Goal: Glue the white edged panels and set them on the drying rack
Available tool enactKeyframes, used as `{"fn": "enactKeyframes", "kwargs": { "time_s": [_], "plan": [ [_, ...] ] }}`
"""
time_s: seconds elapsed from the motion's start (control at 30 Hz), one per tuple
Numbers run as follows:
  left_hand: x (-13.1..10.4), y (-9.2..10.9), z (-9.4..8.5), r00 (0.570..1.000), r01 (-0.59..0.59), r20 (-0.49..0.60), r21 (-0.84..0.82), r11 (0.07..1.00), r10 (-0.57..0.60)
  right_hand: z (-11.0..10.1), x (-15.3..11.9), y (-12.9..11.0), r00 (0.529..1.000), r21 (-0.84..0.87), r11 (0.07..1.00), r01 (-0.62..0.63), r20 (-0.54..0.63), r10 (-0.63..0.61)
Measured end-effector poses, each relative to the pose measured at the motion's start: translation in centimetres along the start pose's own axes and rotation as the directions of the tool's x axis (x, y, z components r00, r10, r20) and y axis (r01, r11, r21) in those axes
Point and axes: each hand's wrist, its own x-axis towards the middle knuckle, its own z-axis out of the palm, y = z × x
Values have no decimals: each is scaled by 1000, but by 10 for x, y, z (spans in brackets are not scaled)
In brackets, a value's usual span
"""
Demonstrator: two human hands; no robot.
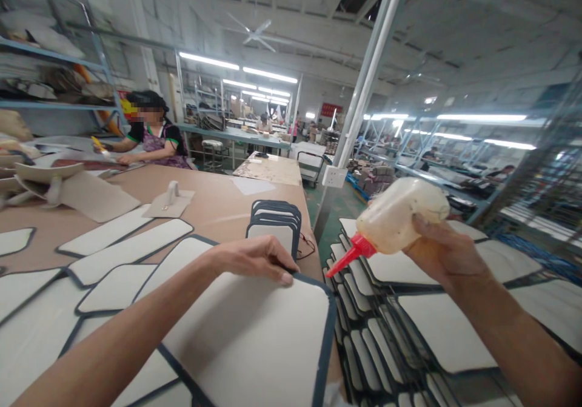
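Note:
My left hand (261, 258) grips the top edge of a large white panel (254, 340) with a dark blue border, its thumb on the white face and its fingers behind the rim. The panel is tilted up over the table's right side. My right hand (448, 246) is wrapped round a translucent squeeze bottle (400, 216), held on its side. The bottle's red nozzle (350, 255) points down and left, close to the panel's upper right corner and apart from it. Whether anything comes out of the tip cannot be made out.
More bordered panels (131, 252) lie on the brown table (213, 207) at the left. An upright stack (273, 228) stands beyond my left hand. Racked panels (448, 328) fill the lower right. A metal pole (359, 104) rises behind the bottle. Another person (157, 137) sits at the far left.

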Motion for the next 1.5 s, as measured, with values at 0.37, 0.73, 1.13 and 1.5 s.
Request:
{"fn": "enactKeyframes", "kwargs": {
  "time_s": [0.37,0.73,1.13,1.5],
  "plan": [
    [-4,17,-3,999,19,27,26,999,-20,-4,-5,8,999,76,996,35,-7,-35],
    [-14,26,1,1000,7,-19,83,997,-5,2,-12,10,994,103,990,98,36,-102],
    [-22,19,3,999,16,-48,76,997,-12,1,-15,14,994,110,989,102,16,-104],
    [-26,20,4,998,9,-62,93,996,-3,5,-19,15,996,135,987,92,-6,-92]
  ]
}}
